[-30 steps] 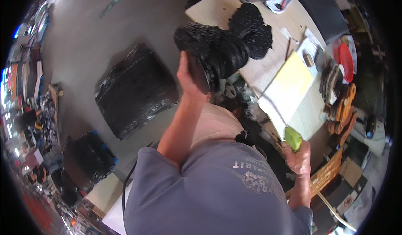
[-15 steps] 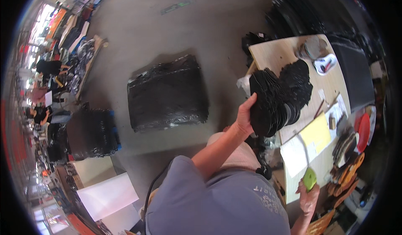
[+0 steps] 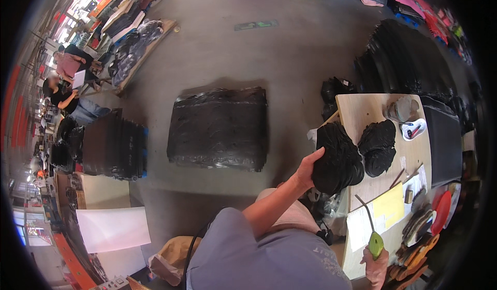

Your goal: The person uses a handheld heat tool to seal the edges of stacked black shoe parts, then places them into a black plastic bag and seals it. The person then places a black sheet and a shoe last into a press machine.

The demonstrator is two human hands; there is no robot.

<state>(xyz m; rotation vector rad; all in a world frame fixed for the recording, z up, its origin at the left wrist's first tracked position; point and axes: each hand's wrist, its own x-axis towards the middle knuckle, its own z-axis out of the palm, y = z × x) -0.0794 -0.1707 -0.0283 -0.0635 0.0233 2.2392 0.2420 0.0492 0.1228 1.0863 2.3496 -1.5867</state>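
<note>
My left hand (image 3: pixel 309 169) grips a thick stack of thin black sole-shaped sheets (image 3: pixel 336 160), thumb on the near face, fingers hidden behind it. The stack is held at the left edge of the wooden table (image 3: pixel 357 105). Beside it on the tabletop lies a second pile of black sheets (image 3: pixel 378 147), separated by a narrow gap. Lower right, my right hand (image 3: pixel 375 267) is closed round the green handle of a tool (image 3: pixel 376 243) with a thin, bent grey shaft. The shaft lies over white paper (image 3: pixel 357 230) beside a yellow sheet (image 3: pixel 389 207).
A white tray with a red-handled item (image 3: pixel 413 129) is on the table's far right. Near a red dish (image 3: pixel 441 211) are several curved pieces (image 3: pixel 419 254). A large black stack (image 3: pixel 217 129) stands on the floor ahead. People (image 3: pixel 67 91) are at far left.
The whole view has shifted, with more of the far floor showing. A gap now separates the held stack from the pile beside it. The green-handled tool remains in my right hand.
</note>
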